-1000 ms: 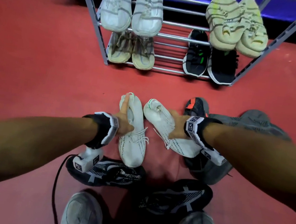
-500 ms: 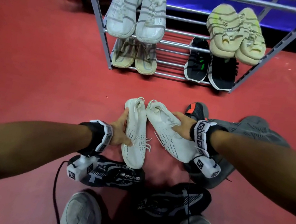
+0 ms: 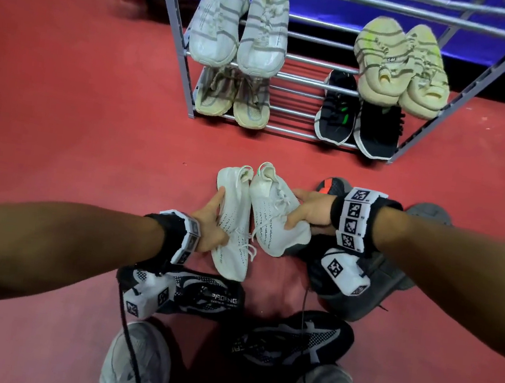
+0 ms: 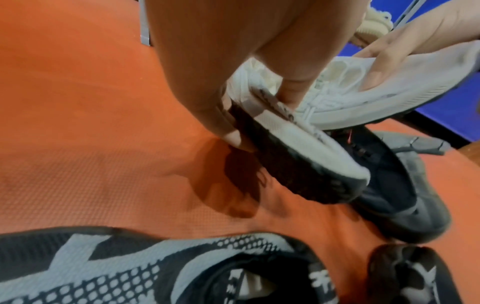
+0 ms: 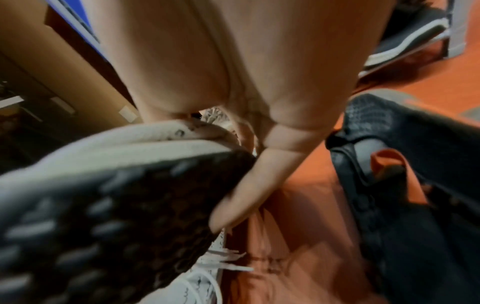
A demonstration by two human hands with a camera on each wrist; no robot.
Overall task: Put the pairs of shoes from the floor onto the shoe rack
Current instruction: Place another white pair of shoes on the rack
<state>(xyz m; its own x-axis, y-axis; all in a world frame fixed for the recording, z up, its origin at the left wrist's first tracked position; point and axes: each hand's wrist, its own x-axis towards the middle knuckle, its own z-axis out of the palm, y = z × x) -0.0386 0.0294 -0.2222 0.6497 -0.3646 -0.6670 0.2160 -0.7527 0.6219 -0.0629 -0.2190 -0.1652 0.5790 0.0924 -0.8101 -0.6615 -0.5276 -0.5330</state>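
My left hand (image 3: 211, 227) grips one white knit shoe (image 3: 234, 221) by its side, thumb on the upper and fingers under the dark sole (image 4: 298, 176). My right hand (image 3: 310, 208) grips the matching white shoe (image 3: 270, 213) the same way; its studded sole (image 5: 103, 226) fills the right wrist view. Both shoes are lifted off the red floor (image 3: 75, 136), side by side, heels pointing toward the metal shoe rack (image 3: 310, 80). The rack holds a white pair (image 3: 240, 29) and a cream pair (image 3: 399, 63) on the middle shelf, a tan pair (image 3: 234, 99) and a black pair (image 3: 360, 122) below.
A black-and-white patterned pair (image 3: 208, 298) lies near my feet. A dark grey pair with an orange tab (image 3: 360, 286) lies under my right wrist. My own grey shoes (image 3: 132, 362) are at the bottom edge. A blue wall (image 3: 332, 12) stands behind the rack.
Both hands closed round the white shoes, lifted them off the floor and brought them together. The view has tilted up toward the rack.
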